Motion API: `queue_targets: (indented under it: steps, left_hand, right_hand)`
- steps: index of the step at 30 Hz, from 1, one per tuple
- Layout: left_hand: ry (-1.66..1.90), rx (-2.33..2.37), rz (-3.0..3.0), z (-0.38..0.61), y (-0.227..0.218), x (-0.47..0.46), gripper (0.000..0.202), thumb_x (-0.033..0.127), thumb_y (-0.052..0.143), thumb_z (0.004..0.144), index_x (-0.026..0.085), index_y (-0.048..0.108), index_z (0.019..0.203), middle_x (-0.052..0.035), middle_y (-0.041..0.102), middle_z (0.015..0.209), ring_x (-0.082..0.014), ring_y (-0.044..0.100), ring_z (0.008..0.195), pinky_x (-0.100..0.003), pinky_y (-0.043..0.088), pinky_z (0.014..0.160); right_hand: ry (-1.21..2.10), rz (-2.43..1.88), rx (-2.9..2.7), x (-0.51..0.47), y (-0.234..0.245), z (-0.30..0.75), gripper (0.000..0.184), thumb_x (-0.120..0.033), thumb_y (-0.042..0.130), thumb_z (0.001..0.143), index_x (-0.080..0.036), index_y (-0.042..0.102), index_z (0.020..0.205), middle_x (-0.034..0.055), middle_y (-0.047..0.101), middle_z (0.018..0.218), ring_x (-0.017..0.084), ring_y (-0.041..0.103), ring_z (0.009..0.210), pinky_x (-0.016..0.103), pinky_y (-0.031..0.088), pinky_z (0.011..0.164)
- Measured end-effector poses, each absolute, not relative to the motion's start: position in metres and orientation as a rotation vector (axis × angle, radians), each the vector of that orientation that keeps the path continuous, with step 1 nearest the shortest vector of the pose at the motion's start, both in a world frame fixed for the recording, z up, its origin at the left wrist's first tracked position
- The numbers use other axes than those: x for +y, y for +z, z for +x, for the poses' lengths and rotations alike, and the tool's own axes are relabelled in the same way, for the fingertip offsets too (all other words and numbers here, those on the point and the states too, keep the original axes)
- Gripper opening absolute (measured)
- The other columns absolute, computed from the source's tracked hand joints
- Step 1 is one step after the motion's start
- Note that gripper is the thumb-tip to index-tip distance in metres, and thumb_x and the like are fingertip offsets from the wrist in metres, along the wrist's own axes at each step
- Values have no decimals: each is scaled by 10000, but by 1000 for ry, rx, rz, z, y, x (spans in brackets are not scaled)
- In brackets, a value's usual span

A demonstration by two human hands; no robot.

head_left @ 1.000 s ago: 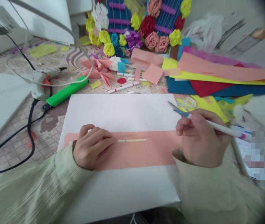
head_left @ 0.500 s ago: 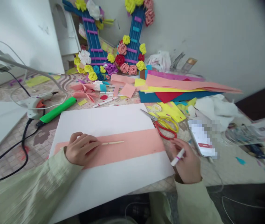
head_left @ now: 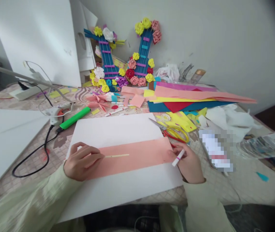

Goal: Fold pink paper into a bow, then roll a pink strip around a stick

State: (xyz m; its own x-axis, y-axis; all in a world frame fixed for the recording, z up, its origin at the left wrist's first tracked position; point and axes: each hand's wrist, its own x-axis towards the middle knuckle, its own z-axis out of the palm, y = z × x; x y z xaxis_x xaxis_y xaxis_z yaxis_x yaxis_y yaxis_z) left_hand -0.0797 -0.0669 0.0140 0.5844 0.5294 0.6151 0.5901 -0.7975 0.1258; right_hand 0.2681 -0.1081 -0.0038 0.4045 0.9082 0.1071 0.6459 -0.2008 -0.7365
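A long pink paper strip point(head_left: 137, 156) lies across a white sheet point(head_left: 118, 132) on the table. My left hand point(head_left: 81, 161) rests on the strip's left end, fingers curled over a thin wooden stick point(head_left: 116, 156) that lies along the strip. My right hand point(head_left: 189, 164) sits at the strip's right end, closed round a white marker with a pink band point(head_left: 178, 158). Red and yellow scissors point(head_left: 173, 130) lie just beyond my right hand.
A glue gun point(head_left: 55, 112) with a black cord and a green lighter-like tool point(head_left: 75, 117) lie at the left. Coloured paper sheets point(head_left: 188, 96), paper-flower decorations point(head_left: 127, 74), markers point(head_left: 115, 111) and a phone point(head_left: 216, 149) crowd the back and right. A white board point(head_left: 4, 135) lies far left.
My right hand put down the scissors, which now lie on the table, and came back to the strip's right end with the marker. The view tilted up. My left hand stayed put.
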Motion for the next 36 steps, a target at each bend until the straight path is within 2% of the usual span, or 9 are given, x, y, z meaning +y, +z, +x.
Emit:
queue_targets:
  steps: [7,13,23,36]
  left_hand:
    - [-955,-1047,-2605,-85,15,-63,124,164,501,766,242,589,728,47,623,659,-82,557,550,-314,321,685]
    - [-937,-1172,-2605,-77,3,-57,146,201,475,777,257,601,729,51,628,694,-81,558,581,-312,325,721]
    - [-904,-1259,-2595,-66,-2,-55,154,202,481,756,234,625,710,23,643,707,-102,562,600,-305,366,701]
    - [-935,-1235,-2617,-63,-5,-53,136,176,499,736,229,623,724,16,637,718,-109,558,606,-316,373,704]
  right_hand:
    - [497,-1923,-1254,-106,11,289,389,-399,631,587,-181,553,901,29,605,711,174,574,634,302,466,605]
    - [439,-1990,-1225,-104,23,308,372,-359,656,564,-196,570,887,17,603,680,158,559,599,263,451,544]
    - [388,-2039,-1221,-98,15,324,404,-412,660,555,-192,580,885,27,606,677,146,546,575,249,436,522]
    - [402,-2043,-1170,-100,17,320,405,-374,671,545,-174,589,887,38,605,688,146,544,584,246,437,523]
